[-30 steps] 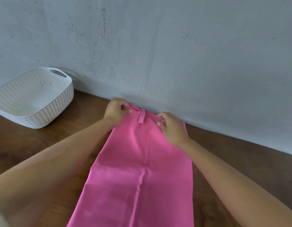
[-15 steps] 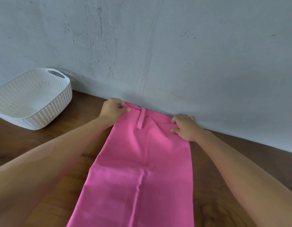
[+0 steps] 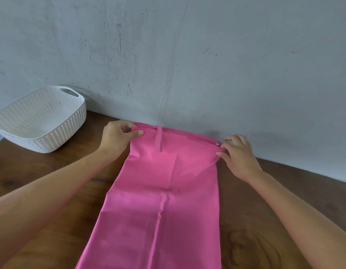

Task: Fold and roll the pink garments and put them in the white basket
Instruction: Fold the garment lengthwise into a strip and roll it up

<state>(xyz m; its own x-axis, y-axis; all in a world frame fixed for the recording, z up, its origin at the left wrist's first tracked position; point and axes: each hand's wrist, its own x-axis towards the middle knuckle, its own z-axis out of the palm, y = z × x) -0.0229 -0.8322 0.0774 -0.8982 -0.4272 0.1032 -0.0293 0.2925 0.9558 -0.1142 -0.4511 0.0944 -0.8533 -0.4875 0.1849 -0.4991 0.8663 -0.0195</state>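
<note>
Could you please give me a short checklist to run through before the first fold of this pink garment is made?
1. Left hand pinches the left corner of the waistband: ok.
2. Right hand pinches the right corner: ok.
3. Pink garment lies spread flat on the table: ok, apart from a centre crease.
4. Belt loop lies flat: ok.
5. Near end of the garment straight: cannot tell, as it runs out of frame.
6. White basket upright with room inside: ok.
</note>
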